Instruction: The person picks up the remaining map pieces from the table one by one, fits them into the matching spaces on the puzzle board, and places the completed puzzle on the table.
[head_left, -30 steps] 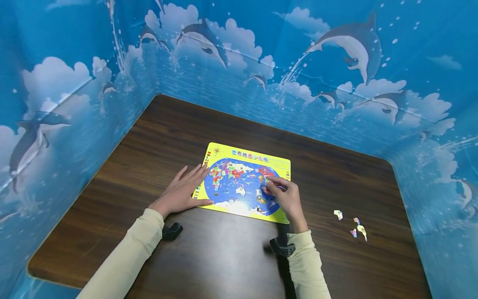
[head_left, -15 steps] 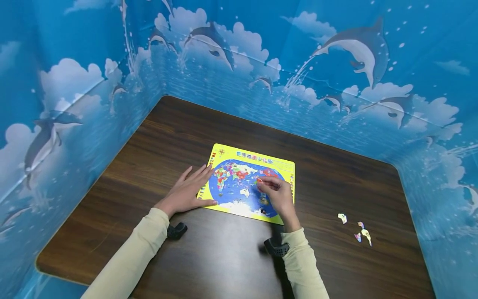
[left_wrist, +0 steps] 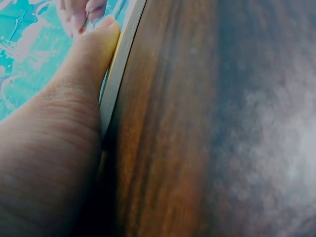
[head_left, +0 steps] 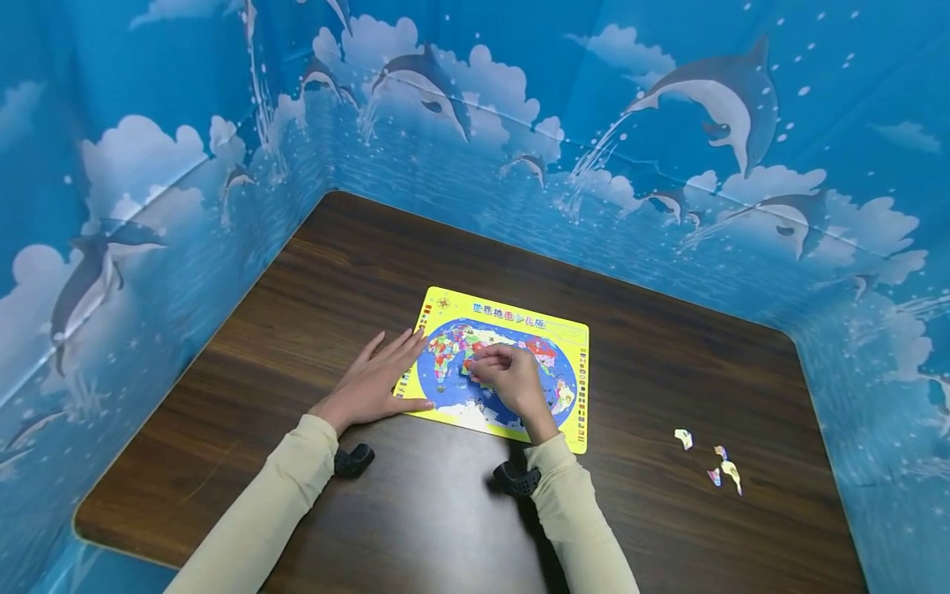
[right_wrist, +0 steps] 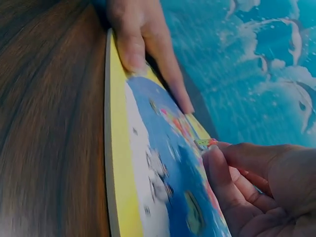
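A yellow-bordered world map puzzle board [head_left: 571, 333] lies flat on the dark wooden table. My left hand [head_left: 371, 384] rests along its left edge with fingers spread, the thumb at the near edge; in the left wrist view that thumb [left_wrist: 91, 59] lies along the board's side. My right hand [head_left: 514, 384] is over the middle of the map, pinching a small puzzle piece between thumb and forefinger. The right wrist view shows this green and red puzzle piece [right_wrist: 203, 143] just above the map. The hand hides part of the map in the head view.
Several small loose puzzle pieces [head_left: 731, 474] lie on the table [head_left: 638, 511] to the right of the board. A blue dolphin-print curtain [head_left: 460, 190] borders the table at the back and sides. Each wrist carries a black camera mount [head_left: 517, 478].
My right hand has moved left with the puzzle piece, from the right part of the map to its middle. The left hand stays on the board's edge. The head view has shifted slightly.
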Action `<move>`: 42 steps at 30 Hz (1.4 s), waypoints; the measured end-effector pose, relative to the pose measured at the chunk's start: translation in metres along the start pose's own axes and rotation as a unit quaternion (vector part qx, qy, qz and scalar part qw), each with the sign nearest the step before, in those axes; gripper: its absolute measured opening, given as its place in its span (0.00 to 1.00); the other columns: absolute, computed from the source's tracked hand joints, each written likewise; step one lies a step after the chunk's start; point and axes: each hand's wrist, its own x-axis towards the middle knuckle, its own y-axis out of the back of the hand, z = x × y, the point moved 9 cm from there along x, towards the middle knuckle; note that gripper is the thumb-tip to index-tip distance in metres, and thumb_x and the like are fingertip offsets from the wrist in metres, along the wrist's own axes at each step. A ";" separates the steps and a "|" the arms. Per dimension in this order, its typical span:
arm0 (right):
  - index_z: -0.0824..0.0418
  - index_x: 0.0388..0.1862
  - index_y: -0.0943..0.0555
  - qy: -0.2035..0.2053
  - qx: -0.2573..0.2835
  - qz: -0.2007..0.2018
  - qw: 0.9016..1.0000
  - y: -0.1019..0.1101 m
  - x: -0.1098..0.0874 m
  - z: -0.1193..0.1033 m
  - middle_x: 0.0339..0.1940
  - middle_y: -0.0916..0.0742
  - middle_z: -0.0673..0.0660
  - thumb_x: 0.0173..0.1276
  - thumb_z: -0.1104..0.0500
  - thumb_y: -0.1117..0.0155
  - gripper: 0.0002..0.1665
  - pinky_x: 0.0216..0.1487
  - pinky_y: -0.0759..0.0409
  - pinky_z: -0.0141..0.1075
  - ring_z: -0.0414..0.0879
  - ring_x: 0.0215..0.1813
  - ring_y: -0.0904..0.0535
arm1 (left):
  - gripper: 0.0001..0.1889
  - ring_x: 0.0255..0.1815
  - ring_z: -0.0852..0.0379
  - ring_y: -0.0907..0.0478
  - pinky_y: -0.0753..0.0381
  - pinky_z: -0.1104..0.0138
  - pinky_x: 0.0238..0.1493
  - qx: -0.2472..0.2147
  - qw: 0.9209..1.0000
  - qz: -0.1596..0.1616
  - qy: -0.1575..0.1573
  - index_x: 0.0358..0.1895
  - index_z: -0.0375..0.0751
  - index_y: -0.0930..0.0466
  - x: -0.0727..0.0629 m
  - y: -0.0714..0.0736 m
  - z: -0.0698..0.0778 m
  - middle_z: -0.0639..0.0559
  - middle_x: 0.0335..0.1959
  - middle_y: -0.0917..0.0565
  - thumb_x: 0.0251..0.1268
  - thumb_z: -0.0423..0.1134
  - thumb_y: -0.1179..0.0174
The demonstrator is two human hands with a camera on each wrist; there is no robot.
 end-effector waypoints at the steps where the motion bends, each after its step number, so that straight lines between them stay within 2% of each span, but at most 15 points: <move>1: 0.69 0.44 0.12 0.001 -0.001 0.000 1.000 -0.004 0.002 -0.001 0.35 0.09 0.61 0.69 0.66 0.28 0.08 0.42 0.10 0.39 0.51 0.35 0.09 | 0.57 0.86 0.50 0.61 0.72 0.49 0.83 0.001 1.000 -0.001 0.000 0.86 0.47 0.56 0.000 0.000 0.000 0.52 0.86 0.55 0.63 0.76 0.43; 5: 0.70 0.38 0.12 0.004 -0.002 -0.008 1.000 -0.019 0.009 -0.003 0.33 0.09 0.62 0.68 0.66 0.27 0.05 0.39 0.10 0.38 0.51 0.32 0.09 | 0.57 0.86 0.51 0.62 0.72 0.49 0.83 0.002 1.000 -0.001 -0.001 0.86 0.47 0.56 0.000 0.001 0.000 0.53 0.86 0.55 0.63 0.76 0.44; 10: 0.69 0.37 0.11 0.008 -0.017 -0.010 1.000 -0.033 0.014 -0.004 0.30 0.09 0.61 0.67 0.66 0.26 0.05 0.35 0.11 0.37 0.49 0.29 0.10 | 0.57 0.86 0.51 0.61 0.72 0.48 0.83 0.002 1.000 0.001 0.000 0.86 0.47 0.55 0.001 0.001 0.000 0.52 0.86 0.54 0.63 0.76 0.43; 16: 0.67 0.36 0.10 0.030 -0.077 0.006 0.997 -0.037 0.016 -0.012 0.28 0.10 0.57 0.67 0.64 0.25 0.05 0.29 0.15 0.32 0.42 0.24 0.16 | 0.57 0.86 0.49 0.60 0.69 0.46 0.82 0.000 1.000 0.001 0.002 0.85 0.46 0.54 0.000 0.000 0.002 0.51 0.86 0.53 0.63 0.75 0.42; 21: 0.63 0.40 0.09 0.049 -0.140 0.013 0.989 -0.034 0.013 -0.019 0.32 0.09 0.55 0.67 0.62 0.25 0.06 0.28 0.21 0.30 0.39 0.26 0.19 | 0.57 0.86 0.48 0.59 0.68 0.45 0.82 -0.006 1.000 0.008 -0.005 0.85 0.44 0.53 0.000 0.003 0.004 0.49 0.86 0.52 0.63 0.74 0.41; 25: 0.64 0.44 0.09 0.082 -0.180 -0.004 0.980 -0.035 0.008 -0.024 0.38 0.10 0.56 0.66 0.60 0.23 0.10 0.31 0.21 0.31 0.41 0.31 0.18 | 0.57 0.86 0.49 0.60 0.69 0.46 0.82 -0.004 1.000 0.005 -0.003 0.85 0.45 0.53 0.000 0.003 0.004 0.50 0.86 0.52 0.63 0.74 0.41; 30: 0.64 0.47 0.09 0.139 -0.242 -0.036 0.960 -0.042 0.003 -0.032 0.38 0.11 0.56 0.66 0.58 0.23 0.13 0.38 0.20 0.34 0.45 0.38 0.18 | 0.57 0.86 0.51 0.61 0.71 0.48 0.83 0.000 1.000 0.002 0.001 0.85 0.47 0.54 0.000 0.002 0.004 0.52 0.86 0.54 0.63 0.75 0.42; 33: 0.62 0.48 0.09 0.157 -0.270 -0.041 0.949 -0.047 0.002 -0.034 0.37 0.11 0.55 0.66 0.58 0.23 0.14 0.38 0.21 0.34 0.45 0.38 0.19 | 0.57 0.86 0.50 0.60 0.70 0.46 0.82 -0.003 1.000 0.008 -0.004 0.85 0.45 0.53 -0.001 0.003 0.004 0.51 0.86 0.53 0.63 0.74 0.41; 36: 0.62 0.49 0.09 0.154 -0.284 -0.038 0.945 -0.049 0.003 -0.032 0.37 0.11 0.55 0.67 0.58 0.23 0.14 0.37 0.21 0.34 0.45 0.37 0.19 | 0.57 0.86 0.49 0.59 0.69 0.46 0.82 -0.006 1.000 0.012 -0.007 0.85 0.44 0.53 -0.001 0.004 0.005 0.50 0.86 0.53 0.63 0.74 0.41; 42: 0.61 0.50 0.10 0.128 -0.278 -0.028 0.951 -0.048 0.006 -0.029 0.39 0.12 0.54 0.68 0.58 0.24 0.14 0.39 0.19 0.34 0.44 0.37 0.19 | 0.57 0.86 0.51 0.60 0.70 0.48 0.83 -0.011 1.000 0.008 -0.003 0.85 0.45 0.53 -0.001 0.004 0.004 0.52 0.86 0.54 0.63 0.75 0.42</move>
